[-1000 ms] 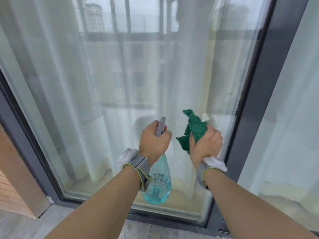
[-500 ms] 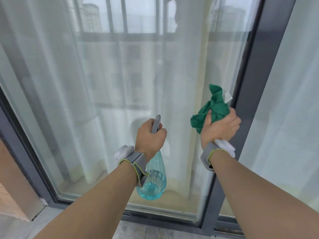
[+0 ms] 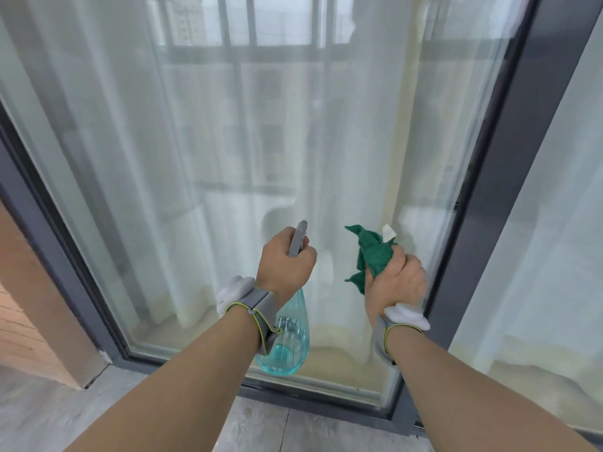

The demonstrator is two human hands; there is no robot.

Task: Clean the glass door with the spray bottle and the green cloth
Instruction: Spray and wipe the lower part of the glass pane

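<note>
Left hand (image 3: pixel 284 263): grips spray bottle (image 3: pixel 287 340)
Right hand (image 3: pixel 393 282): clutches green cloth (image 3: pixel 370 251)
Glass door (image 3: pixel 228 158): dark frame, sheer curtain behind
Floor (image 3: pixel 261 425): grey tiles

The glass door (image 3: pixel 261 158) blocks reach ahead, the dark frame (image 3: pixel 509 151) bounds it rightward; room lies above both hands.

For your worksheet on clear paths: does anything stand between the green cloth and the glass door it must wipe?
Nothing visible does. The right hand holds the green cloth bunched right at the glass door; the spray bottle in the left hand sits off to its side.
</note>
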